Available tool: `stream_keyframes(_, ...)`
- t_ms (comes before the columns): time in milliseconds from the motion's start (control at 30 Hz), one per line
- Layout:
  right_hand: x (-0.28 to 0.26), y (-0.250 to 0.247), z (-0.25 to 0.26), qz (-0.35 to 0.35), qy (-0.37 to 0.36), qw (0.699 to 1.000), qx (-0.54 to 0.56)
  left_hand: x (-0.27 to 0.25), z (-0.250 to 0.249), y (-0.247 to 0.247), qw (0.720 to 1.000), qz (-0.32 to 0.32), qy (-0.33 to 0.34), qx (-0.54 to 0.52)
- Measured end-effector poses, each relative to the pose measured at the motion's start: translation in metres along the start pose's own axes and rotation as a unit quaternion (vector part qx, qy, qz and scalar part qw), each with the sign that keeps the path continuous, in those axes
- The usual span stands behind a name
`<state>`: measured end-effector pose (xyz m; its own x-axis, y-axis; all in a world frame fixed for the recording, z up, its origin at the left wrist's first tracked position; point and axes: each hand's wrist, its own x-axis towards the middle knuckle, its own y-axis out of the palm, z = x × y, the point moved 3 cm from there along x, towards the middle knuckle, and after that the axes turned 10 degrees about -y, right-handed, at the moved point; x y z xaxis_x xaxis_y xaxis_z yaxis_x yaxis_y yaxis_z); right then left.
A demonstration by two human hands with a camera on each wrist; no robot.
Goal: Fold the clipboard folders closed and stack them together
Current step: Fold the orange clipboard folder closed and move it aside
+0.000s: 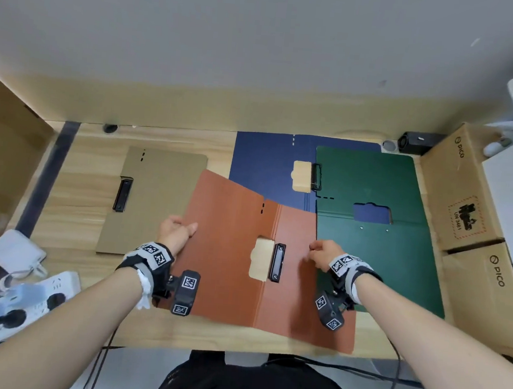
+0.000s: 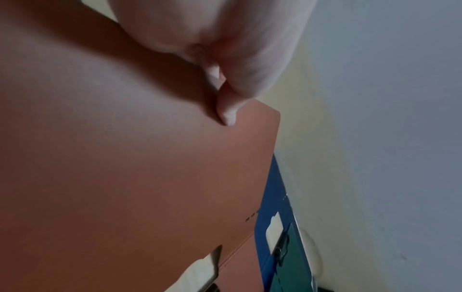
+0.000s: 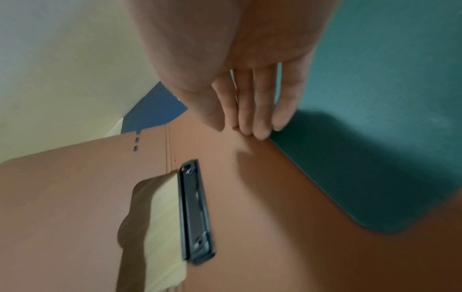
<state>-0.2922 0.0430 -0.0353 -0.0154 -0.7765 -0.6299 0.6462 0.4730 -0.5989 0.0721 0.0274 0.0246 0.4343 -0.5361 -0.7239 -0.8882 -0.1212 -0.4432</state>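
The left hand (image 1: 176, 229) pinches the brown folder (image 1: 228, 254)'s nine-o'clock flap, lifting it to fold shut. The right hand (image 1: 324, 254), fingers (image 3: 257, 118) straight and together, presses the three-o'clock panel to steady it.

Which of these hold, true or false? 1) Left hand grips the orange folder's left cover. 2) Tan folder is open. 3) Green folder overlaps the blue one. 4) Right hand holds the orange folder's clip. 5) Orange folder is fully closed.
1) Left hand grips the orange folder's left cover: true.
2) Tan folder is open: false, it lies closed.
3) Green folder overlaps the blue folder: true.
4) Right hand holds the clip: false, its fingers rest on the right cover, apart from the clip.
5) Orange folder fully closed: false, its left cover is only partly raised.
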Motion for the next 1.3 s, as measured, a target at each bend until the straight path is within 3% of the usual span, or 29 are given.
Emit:
stream_keyframes(267,0.009,0.001,0.024,0.008,0.010,0.998,-0.064,0.008,-0.030,-0.072,0.999,-0.037,0.032,-0.023)
stream_keyframes(400,0.013,0.011,0.051,-0.002,-0.027,0.997,-0.070,0.014,-0.044,-0.102,0.997,-0.049,0.047,-0.043)
stream_keyframes(600,0.013,0.030,0.097,0.062,-0.090,0.991,-0.081,0.016,-0.066,-0.120,0.997,-0.032,0.069,-0.033)
stream_keyframes(767,0.005,0.030,0.120,0.092,-0.094,0.988,-0.076,-0.009,-0.090,-0.100,0.993,0.080,0.074,0.035)
stream_keyframes(867,-0.001,0.016,0.135,0.102,-0.122,0.986,-0.040,-0.044,-0.105,-0.076,0.972,0.182,0.089,0.119)
stream_keyframes(933,-0.005,0.003,0.144,0.109,-0.144,0.983,-0.010,-0.060,-0.112,-0.055,0.958,0.212,0.117,0.150)
stream_keyframes(1067,-0.019,-0.023,0.159,0.083,-0.171,0.978,0.091,-0.070,-0.119,-0.013,0.952,0.229,0.126,0.161)
stream_keyframes(1167,-0.019,-0.040,0.155,0.022,-0.182,0.973,0.140,-0.063,-0.115,0.011,0.955,0.230,0.114,0.145)
stream_keyframes(1300,-0.008,-0.041,0.124,-0.056,-0.141,0.973,0.172,-0.042,-0.093,0.035,0.968,0.192,0.092,0.132)
